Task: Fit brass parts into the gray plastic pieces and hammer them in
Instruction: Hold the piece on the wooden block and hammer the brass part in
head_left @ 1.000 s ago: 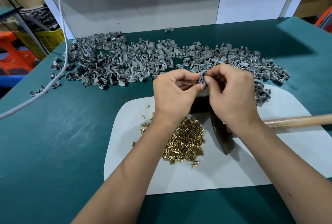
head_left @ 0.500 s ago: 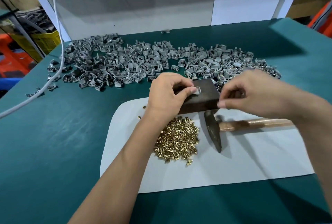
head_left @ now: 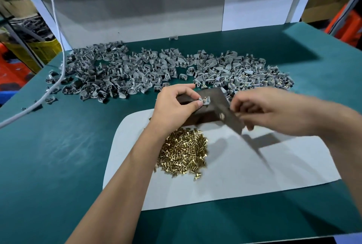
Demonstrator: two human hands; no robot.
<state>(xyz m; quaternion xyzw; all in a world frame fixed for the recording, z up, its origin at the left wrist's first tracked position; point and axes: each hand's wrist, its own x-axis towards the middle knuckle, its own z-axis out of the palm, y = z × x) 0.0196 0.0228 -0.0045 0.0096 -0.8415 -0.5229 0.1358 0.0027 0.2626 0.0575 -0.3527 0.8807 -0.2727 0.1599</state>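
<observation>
mid-batch, judging by the piles — one gray plastic piece (head_left: 204,101) with a brass part standing up out of it, set on top of the dark metal block (head_left: 203,106) at the far edge of the white mat (head_left: 254,167), pinched in place by thumb and forefinger of the left hand (head_left: 177,104). right hand (head_left: 270,110) curled round the hammer (head_left: 228,113), handle hidden inside the fist, blurred head hanging just above and to the right of the piece; not yet driven home, by the look of the brass standing proud.

done so far, as a guess: the right end of the long heap of gray pieces (head_left: 166,71) along the far side of the green desk (head_left: 58,155) shows brass glints inside many shells, so probably finished ones; the middle and left stretch looks plain gray, most likely still waiting. cannot tell an exact share.

left to do: this piece to be struck, then a great many more — a thick pile of loose brass parts (head_left: 184,153) lying near the mat's left edge, just under the left wrist. plenty of stock on both sides, so nowhere near the end.
</observation>
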